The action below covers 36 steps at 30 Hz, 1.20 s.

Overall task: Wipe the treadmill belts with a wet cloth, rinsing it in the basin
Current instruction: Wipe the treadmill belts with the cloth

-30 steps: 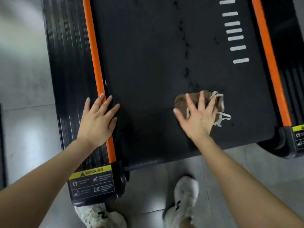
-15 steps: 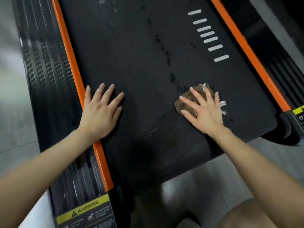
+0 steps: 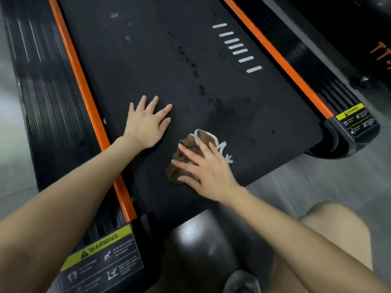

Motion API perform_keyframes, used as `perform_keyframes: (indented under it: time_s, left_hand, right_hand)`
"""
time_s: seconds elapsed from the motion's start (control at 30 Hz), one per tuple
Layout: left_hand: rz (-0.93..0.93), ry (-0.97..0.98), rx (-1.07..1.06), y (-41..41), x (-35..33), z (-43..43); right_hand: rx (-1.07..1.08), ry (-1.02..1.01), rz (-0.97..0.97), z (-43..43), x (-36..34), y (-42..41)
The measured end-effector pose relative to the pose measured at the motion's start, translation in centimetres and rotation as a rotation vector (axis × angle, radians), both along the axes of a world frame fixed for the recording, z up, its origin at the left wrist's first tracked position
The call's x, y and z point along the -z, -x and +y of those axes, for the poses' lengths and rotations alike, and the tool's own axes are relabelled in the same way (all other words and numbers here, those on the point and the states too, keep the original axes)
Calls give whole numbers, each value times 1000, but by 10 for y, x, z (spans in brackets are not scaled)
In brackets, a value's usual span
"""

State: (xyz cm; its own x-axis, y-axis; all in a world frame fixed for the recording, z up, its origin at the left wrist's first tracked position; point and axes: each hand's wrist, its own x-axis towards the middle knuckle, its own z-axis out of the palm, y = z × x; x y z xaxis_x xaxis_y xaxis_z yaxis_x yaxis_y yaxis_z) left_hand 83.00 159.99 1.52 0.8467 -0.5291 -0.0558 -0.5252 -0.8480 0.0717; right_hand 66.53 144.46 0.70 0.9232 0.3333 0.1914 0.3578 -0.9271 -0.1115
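Observation:
A black treadmill belt (image 3: pixel 160 66) with orange side strips fills the view. A crumpled brown cloth (image 3: pixel 187 149) with a white trim lies on the belt near its rear edge. My right hand (image 3: pixel 208 172) presses flat on the cloth with fingers spread. My left hand (image 3: pixel 146 123) rests flat on the bare belt to the left of the cloth, fingers straight. Dark wet spots and a damp smear mark the belt beyond the cloth. No basin is in view.
Black ribbed side rails (image 3: pixel 48 98) flank the belt, with yellow warning labels (image 3: pixel 99 248) at the rear corners. Grey tiled floor (image 3: pixel 317 182) lies behind the treadmill. My knee (image 3: pixel 336 227) and a white shoe (image 3: pixel 241 282) show at the bottom right. Another dark machine (image 3: pixel 359 28) stands at the right.
My right hand has dragged the cloth leftward and toward the belt's rear edge. My left hand has slid off the orange strip onto the belt. The camera has swung to the right.

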Motion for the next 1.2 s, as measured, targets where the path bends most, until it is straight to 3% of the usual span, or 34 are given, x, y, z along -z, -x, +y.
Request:
perform_keyframes:
  time_s: [0.07, 0.17, 0.27, 0.33, 0.47, 0.63, 0.8, 0.97, 1.03, 1.1, 1.2]
  left_hand:
    - [20, 54, -4, 5, 3, -17]
    - [-2, 66, -24, 12, 13, -30]
    - [-45, 65, -48, 15, 20, -33]
    - [-40, 43, -66, 17, 23, -35]
    - [-45, 35, -65, 16, 24, -34]
    - [-56, 58, -73, 15, 24, -32]
    - [-59, 63, -79, 15, 24, -32]
    - [-43, 78, -59, 15, 25, -30]
    - [-66, 93, -73, 13, 25, -29]
    - [-87, 100, -85, 13, 27, -31]
    - [-89, 87, -87, 14, 27, -33]
  right_hand:
    - [125, 65, -25, -61, 7, -4]
    - [655, 45, 51, -180, 6, -10]
    - [971, -22, 154, -203, 6, -15]
    - [879, 2, 69, -165, 8, -17]
    - [448, 92, -10, -94, 14, -4]
    - [509, 176, -34, -115, -6, -11]
    - [518, -37, 63, -97, 10, -22]
    - [119, -106, -1, -149, 11, -32]
    - [206, -117, -42, -184, 12, -54]
    - [475, -187, -76, -210, 11, -76]
    - [735, -215, 26, -217, 8, -102]
